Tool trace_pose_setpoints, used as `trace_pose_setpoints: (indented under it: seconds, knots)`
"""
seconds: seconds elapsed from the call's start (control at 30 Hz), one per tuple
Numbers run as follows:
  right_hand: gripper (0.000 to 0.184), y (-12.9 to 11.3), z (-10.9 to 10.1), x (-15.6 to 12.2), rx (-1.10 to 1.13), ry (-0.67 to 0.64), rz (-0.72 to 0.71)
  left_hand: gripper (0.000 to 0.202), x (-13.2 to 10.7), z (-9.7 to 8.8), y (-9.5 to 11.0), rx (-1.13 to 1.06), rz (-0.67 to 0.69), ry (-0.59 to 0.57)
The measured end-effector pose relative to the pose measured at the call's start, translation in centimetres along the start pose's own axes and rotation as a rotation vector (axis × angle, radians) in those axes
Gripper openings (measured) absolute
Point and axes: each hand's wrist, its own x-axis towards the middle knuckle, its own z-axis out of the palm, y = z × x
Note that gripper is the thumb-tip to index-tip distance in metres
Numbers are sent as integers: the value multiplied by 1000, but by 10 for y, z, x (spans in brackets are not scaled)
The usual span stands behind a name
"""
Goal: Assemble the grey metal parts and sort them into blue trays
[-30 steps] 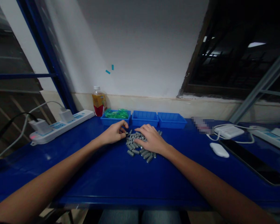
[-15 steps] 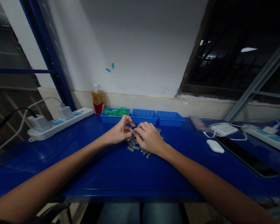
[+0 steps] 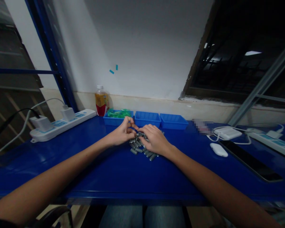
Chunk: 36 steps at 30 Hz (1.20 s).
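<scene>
A pile of several small grey metal cylinders (image 3: 142, 150) lies on the blue table (image 3: 123, 174) in front of me. My left hand (image 3: 121, 133) hovers at the pile's left edge, its fingers pinched together on something small that I cannot make out. My right hand (image 3: 154, 139) rests curled over the top of the pile, fingers bent down onto the cylinders, its fingertips meeting those of the left hand. Behind the hands stand three blue trays: the left tray (image 3: 109, 121) holds green pieces, the middle tray (image 3: 147, 119) and the right tray (image 3: 173, 121) show no contents.
A drink bottle (image 3: 101, 104) stands by the wall at the back left. A white power strip (image 3: 61, 125) with plugged chargers lies at the left. To the right are a white mouse-like object (image 3: 218, 149), a white box with cable (image 3: 228, 133), a dark tablet (image 3: 250, 160) and another power strip (image 3: 270, 141).
My left hand lifted from the table at the pile's edge and pinched its fingers together. My right hand curled up from flat over the pile and met the left fingertips.
</scene>
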Motion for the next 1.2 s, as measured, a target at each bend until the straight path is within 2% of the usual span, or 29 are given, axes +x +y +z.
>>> trace_pose_setpoints:
  seconds: [0.2,0.37,0.47,0.9,1.2]
  knots:
    - [16,-4,3,0,-47,24,20,18,-2,1,0,114,11,-51]
    - [16,0,4,0,4,62,104,18,-6,0,4,588,165,-28]
    - [17,0,4,1,34,60,117,21,-7,-1,7,738,228,-3]
    - [23,-1,3,1,57,37,86,25,-9,-4,17,905,237,-83]
    - [24,-1,5,0,122,55,108,25,-10,-4,20,893,240,-34]
